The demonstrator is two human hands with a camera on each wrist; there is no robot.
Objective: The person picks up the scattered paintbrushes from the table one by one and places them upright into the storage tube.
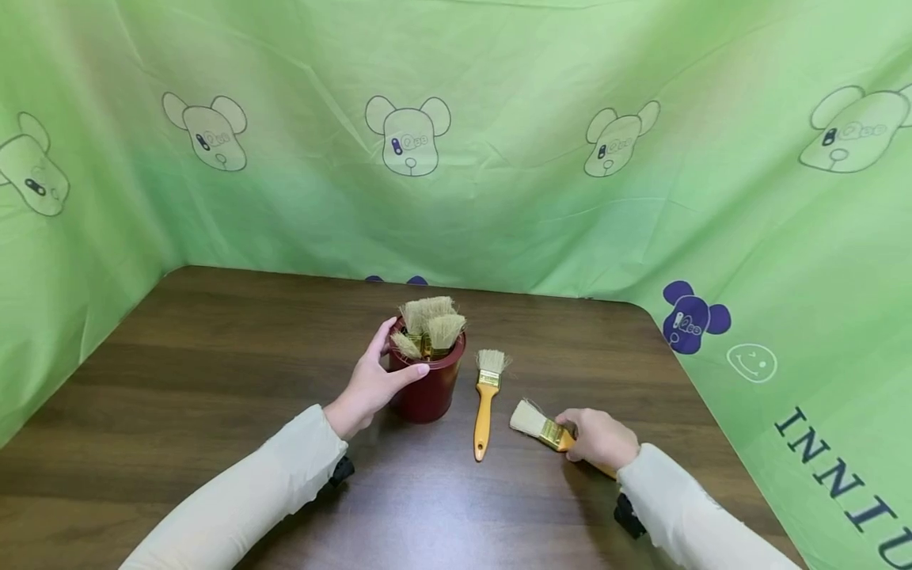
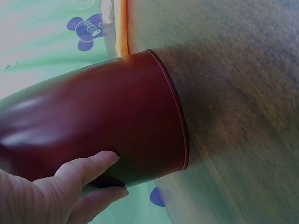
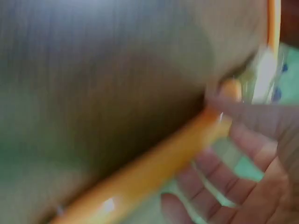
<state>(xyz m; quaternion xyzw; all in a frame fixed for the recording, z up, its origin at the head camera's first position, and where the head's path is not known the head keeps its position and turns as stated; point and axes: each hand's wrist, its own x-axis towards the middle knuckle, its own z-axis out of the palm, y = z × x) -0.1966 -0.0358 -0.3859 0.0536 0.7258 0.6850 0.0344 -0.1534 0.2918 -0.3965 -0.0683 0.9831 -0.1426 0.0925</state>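
Note:
My left hand [image 1: 374,384] holds the dark red cylindrical pot [image 1: 426,389] from its left side, thumb across the front near the rim. In the left wrist view the pot [image 2: 117,112] stands with its base on the table, two fingertips against its wall. Several paintbrushes [image 1: 430,315] stand in it, pale bristles up. To the right, my right hand [image 1: 602,437] pinches a paintbrush [image 1: 552,433] near the ferrule, its bristles pointing left. The right wrist view, blurred, shows its orange handle [image 3: 145,179] between thumb and fingers. Another paintbrush [image 1: 484,404] lies between pot and right hand, bristles pointing away.
The dark wooden table [image 1: 235,380] stretches out on both sides of the hands. Green cloth [image 1: 499,214] with printed bear heads hangs behind it and along both sides. Dark devices [image 1: 343,471] sit under both wrists.

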